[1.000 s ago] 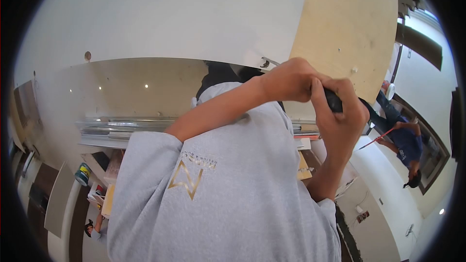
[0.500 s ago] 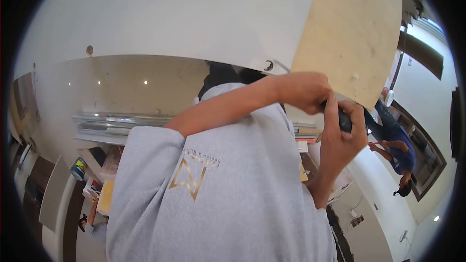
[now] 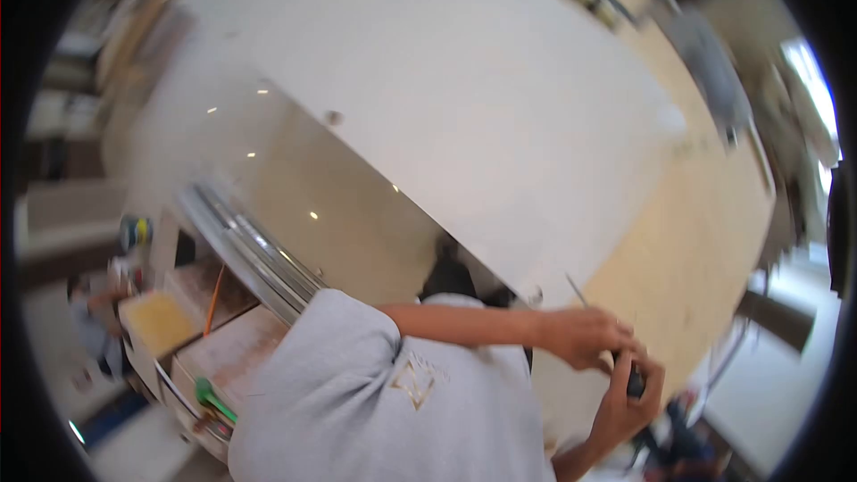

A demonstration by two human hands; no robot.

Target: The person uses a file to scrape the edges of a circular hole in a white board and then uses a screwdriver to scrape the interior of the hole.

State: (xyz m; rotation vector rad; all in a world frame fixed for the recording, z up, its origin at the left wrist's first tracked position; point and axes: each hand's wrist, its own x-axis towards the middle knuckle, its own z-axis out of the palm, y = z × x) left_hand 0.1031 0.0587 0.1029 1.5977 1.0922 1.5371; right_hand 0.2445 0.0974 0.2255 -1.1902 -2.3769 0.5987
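Observation:
My left hand (image 3: 585, 336) is closed, its fingers meeting those of my right hand. My right hand (image 3: 632, 400) is wrapped round the black handle of what looks like a screwdriver (image 3: 636, 384). A thin metal shaft rises past my left hand toward the board, and my left fingers close around its lower part. Behind both hands stretches a large white panel (image 3: 464, 125) with a round hole (image 3: 334, 117) near its edge. Another hole (image 3: 534, 295), with something dark in it, lies close to the shaft's tip. Bare tan board (image 3: 687, 259) borders the white surface.
Long metal profiles (image 3: 254, 250) lie to the left. Below them are a yellow-topped block (image 3: 161, 321) and a green-handled tool (image 3: 214, 399). A blurred person (image 3: 100, 326) is at far left; a blurred grey object (image 3: 710, 71) rests at upper right.
My view has swung, so the white panel now slants and more of it shows. Both hands sit lower in view, still together on the screwdriver. The shaft points more upward.

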